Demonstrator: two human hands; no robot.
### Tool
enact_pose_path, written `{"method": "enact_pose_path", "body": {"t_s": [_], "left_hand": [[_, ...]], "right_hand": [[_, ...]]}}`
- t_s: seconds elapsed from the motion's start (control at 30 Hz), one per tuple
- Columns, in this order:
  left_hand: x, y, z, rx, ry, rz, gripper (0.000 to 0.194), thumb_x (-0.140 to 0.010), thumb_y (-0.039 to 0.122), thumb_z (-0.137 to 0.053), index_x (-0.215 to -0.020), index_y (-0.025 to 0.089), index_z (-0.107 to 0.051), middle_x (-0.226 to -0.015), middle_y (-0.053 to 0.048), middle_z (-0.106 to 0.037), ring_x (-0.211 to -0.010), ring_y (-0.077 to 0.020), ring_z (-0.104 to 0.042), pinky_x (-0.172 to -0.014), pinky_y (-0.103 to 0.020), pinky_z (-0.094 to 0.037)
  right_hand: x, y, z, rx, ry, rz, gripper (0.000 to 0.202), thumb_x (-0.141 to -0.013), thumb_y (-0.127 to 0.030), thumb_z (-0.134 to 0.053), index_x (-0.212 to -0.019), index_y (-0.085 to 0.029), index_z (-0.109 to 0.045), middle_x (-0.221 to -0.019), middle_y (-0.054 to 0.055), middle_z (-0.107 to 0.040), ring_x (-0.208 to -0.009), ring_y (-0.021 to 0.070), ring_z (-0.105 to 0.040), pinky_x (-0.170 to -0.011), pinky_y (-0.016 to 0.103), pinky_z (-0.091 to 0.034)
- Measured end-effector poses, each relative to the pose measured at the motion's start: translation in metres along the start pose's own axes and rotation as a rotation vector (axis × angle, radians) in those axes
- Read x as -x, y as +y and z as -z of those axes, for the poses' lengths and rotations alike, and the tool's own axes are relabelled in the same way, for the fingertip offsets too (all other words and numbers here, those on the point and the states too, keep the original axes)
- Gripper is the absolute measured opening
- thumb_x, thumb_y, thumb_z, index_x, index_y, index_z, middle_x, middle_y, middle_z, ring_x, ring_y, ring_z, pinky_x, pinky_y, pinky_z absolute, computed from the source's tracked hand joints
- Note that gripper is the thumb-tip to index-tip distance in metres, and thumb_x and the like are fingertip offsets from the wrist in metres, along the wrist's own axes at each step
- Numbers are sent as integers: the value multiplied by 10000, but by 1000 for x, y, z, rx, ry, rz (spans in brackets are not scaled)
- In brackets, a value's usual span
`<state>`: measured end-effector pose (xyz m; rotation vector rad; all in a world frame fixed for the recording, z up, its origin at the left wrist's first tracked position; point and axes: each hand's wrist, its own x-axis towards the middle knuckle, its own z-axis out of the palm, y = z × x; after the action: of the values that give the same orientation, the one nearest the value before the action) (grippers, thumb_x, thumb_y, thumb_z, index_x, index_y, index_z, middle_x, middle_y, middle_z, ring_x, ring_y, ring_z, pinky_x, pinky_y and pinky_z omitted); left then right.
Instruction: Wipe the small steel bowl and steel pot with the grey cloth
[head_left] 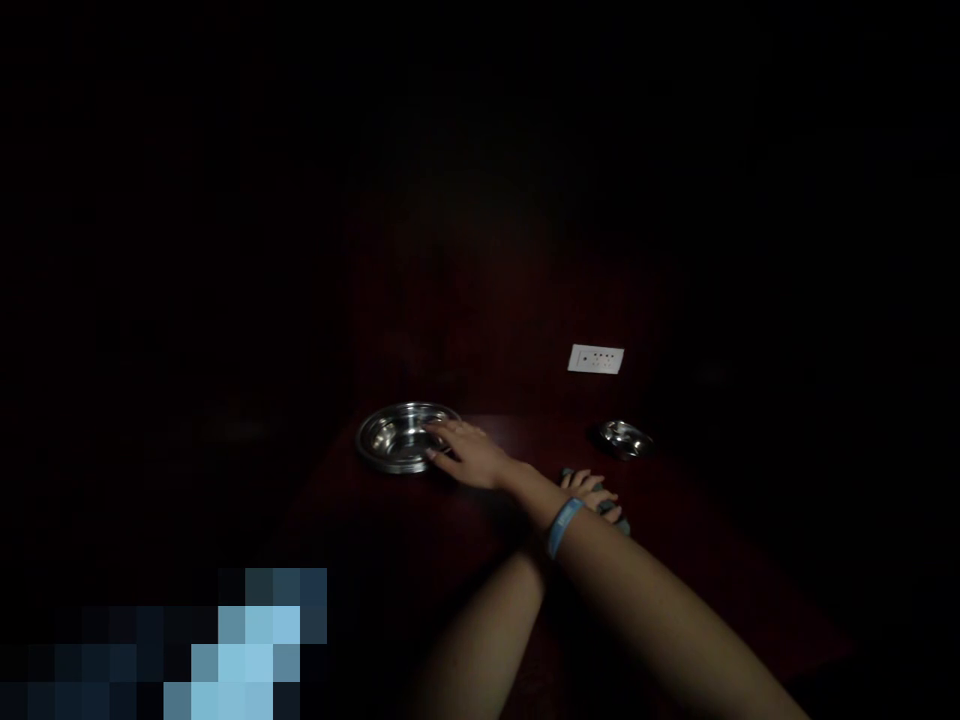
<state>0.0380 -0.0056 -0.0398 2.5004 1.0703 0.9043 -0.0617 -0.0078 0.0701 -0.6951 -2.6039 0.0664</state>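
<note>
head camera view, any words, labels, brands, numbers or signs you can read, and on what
None can be read.
Blue wristband near the right hand: pale marks, too small and blurred.
White socket plate: holes show, no legible lettering.
Large metal dish, small metal dish: no visible text.

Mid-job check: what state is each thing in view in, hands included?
Large metal dish: open side up on the table.
Small metal dish: open side up, apart from the large one.
Right hand: fingers parted, at the large dish's right side; contact unclear.
Left hand: fingers spread over the cloth; grip unclear.
Cloth: partly covered.
Blue wristband: worn, right arm.
Wall socket: no plug visible.
</note>
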Motion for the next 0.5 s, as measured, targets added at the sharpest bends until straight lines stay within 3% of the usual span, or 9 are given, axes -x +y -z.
{"method": "enact_pose_path", "body": {"t_s": [0.1, 0.2, 0.4, 0.5], "left_hand": [[-1, 7, -1, -31, 6, 37, 405, -861, 521, -473, -1127, 294, -677, -1377, -49, -537, -1343, -308, -345, -1128, -543, -196], [0, 13, 1, -33, 36, 74, 375, -857, 495, -484, -1105, 301, -688, -1358, -46, -550, -1341, -309, -356, -1131, -515, -204], [-1, 12, 3, 17, 113, 82, 273, -844, 416, -535, -1013, 288, -706, -1310, -50, -579, -1287, -297, -406, -1103, -499, -226], [-4, 12, 10, 65, 225, 83, 215, -866, 347, -528, -953, 263, -706, -1240, -61, -616, -1227, -277, -460, -1075, -531, -249]], "right_hand": [[-18, -21, -11, 56, -151, 36, 474, -973, -410, -408, -1379, -167, -426, -1344, 132, -553, -1272, 236, -484, -1095, 451, -323], [-22, -26, -12, 115, -221, 38, 431, -983, -405, -387, -1325, -165, -491, -1214, 130, -643, -1157, 237, -577, -1070, 470, -344], [-23, -16, -4, 243, -204, 41, 298, -936, -373, -517, -1155, -195, -613, -1113, 89, -684, -1084, 231, -603, -1014, 422, -396], [-24, -12, 3, 224, -156, 28, 268, -905, -378, -581, -1099, -202, -638, -1110, 77, -681, -1098, 219, -590, -1005, 392, -397]]}}
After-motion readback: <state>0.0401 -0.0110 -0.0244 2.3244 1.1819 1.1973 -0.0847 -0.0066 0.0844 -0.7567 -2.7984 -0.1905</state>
